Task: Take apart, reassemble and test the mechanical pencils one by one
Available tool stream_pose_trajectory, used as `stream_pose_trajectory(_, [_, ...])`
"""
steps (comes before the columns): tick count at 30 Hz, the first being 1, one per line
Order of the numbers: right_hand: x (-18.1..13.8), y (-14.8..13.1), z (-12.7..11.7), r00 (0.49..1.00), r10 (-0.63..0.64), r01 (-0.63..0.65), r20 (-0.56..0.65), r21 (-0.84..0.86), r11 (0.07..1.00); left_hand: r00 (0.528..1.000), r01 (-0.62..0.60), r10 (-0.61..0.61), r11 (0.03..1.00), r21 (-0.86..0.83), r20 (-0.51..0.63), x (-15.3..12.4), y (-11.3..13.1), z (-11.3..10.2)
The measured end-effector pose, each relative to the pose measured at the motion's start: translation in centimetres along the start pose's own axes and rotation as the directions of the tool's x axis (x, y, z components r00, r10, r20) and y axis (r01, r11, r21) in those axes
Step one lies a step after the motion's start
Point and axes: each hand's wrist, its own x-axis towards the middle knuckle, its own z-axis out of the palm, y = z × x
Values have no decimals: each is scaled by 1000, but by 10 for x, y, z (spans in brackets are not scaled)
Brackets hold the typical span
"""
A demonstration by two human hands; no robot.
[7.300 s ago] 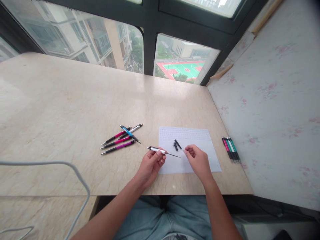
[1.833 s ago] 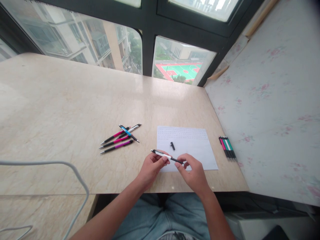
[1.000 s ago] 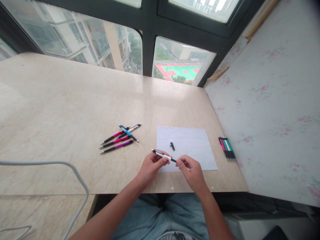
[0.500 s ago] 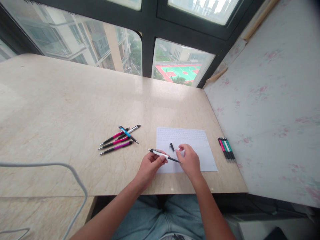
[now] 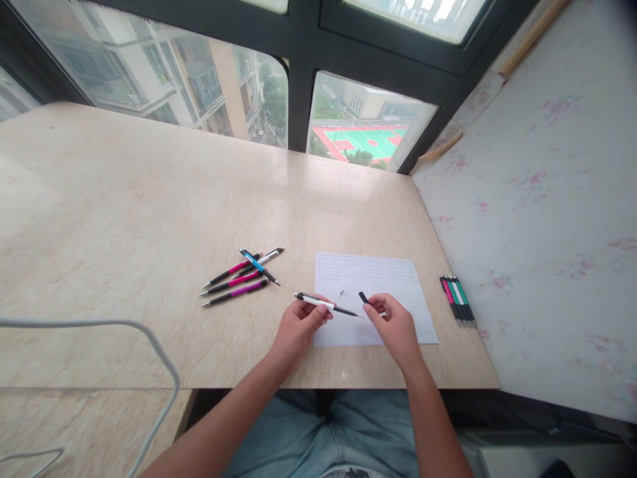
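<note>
Near the front edge of the desk (image 5: 124, 265), the left hand (image 5: 297, 328) pinches the white click pen (image 5: 314, 301) above the paper (image 5: 418, 318)'s left edge. The right hand (image 5: 395, 325), in a closed pinch, now grips the black sleeve (image 5: 363, 297), just lifted off the paper; the pen's front apparently lacks it. Beyond, one small part (image 5: 342, 292) remains on the paper.

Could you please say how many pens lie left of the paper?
5: blue pen crossing white pen and upper pink pen; next, lower pink pen; frontmost, purple pen.
</note>
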Motion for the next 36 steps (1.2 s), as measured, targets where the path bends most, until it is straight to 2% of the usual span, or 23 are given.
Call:
stream_pose_trajectory(3, [-10,4,-16,997,40,-50,65,172,984,1000,-5,5,1000,-22,-30,1,0,-1])
stream_pose_trajectory(8, [-20,2,-24,998,23,-36,63,211,977,999,-8,6,999,-37,-44,2,-2,-2])
stream_pose_trajectory(12, [-21,-7,-17,994,-35,17,101,174,985,1000,-8,8,1000,-16,-17,1,-4,-1])
stream_pose_trajectory(18, [-27,-24,6,988,-93,72,123,165,984,993,42,-43,999,7,113,-6,-10,3])
stream_pose_trajectory(23, [-25,-20,13,985,-111,88,129,170,982,992,62,-56,997,-48,110,-6,-5,2])
stream_pose_trajectory(27, [-6,-12,17,979,-156,154,128,26,988,996,43,-38,997,-68,79,-2,-1,0])
stream_pose_trajectory(32, [20,-17,34,963,-239,260,122,-209,943,997,47,-42,997,-69,72,-2,-4,-1])
stream_pose_trajectory(36, [27,-21,41,959,-254,275,125,-211,938,997,31,-26,997,-75,66,-1,-2,-1])
